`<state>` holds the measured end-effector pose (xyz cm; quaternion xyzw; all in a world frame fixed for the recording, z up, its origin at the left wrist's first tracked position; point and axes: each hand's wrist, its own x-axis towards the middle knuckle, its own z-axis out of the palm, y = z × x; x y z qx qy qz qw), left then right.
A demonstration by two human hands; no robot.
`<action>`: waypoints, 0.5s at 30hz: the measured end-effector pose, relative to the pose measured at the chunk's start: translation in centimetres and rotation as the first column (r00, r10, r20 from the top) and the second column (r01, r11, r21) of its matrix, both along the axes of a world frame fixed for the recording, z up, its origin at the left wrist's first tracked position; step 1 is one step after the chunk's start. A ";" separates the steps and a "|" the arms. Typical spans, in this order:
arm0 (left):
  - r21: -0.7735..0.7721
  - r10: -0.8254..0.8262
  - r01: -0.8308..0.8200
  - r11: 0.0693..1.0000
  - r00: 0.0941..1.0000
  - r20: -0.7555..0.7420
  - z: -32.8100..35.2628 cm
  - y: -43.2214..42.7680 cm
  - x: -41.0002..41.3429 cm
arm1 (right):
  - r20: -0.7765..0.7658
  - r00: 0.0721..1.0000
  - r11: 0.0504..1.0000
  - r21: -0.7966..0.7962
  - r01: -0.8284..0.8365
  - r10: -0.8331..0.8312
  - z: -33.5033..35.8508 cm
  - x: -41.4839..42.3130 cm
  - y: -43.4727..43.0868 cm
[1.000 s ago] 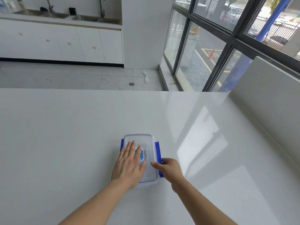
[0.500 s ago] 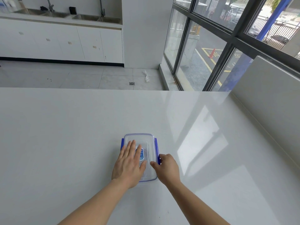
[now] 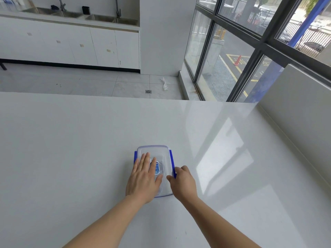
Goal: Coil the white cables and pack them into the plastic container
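— So where does the packing stand?

— The plastic container [image 3: 162, 159] sits on the white counter [image 3: 71, 149] with its clear lid on. The left hand [image 3: 143, 179] lies flat and spread on the lid, pressing down. The right hand [image 3: 184, 181] curls at the right edge, fingers at the blue clip [image 3: 171, 159] there, thumb on the lid.

— And the cables?

— I cannot make out the white cables through the lid; a blue label [image 3: 156, 168] and glare hide what is inside.

— What could go wrong?

— If the right clip does not catch fully, the lid may spring up on that side. The counter looks glossy, so a sideways push on the clip could slide the box unless the flat palm holds it. A loop of cable near the rim could get pinched.
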<state>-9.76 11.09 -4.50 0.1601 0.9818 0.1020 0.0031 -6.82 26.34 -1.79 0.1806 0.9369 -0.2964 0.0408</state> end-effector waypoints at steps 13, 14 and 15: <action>0.256 0.099 -0.098 0.962 0.995 0.008 2.7 -3.3 -0.5 | 0.014 0.998 0.998 0.004 -0.065 0.065 1.4 -0.5 2.6; 0.212 0.124 -0.123 0.969 0.992 0.007 3.5 -3.6 -0.6 | -0.012 0.998 0.999 0.003 -0.054 0.054 2.1 -0.7 2.8; 0.167 0.130 -0.129 0.977 0.992 0.005 3.9 -3.9 -0.6 | -0.020 0.998 0.999 0.003 -0.052 0.052 2.5 -0.8 2.9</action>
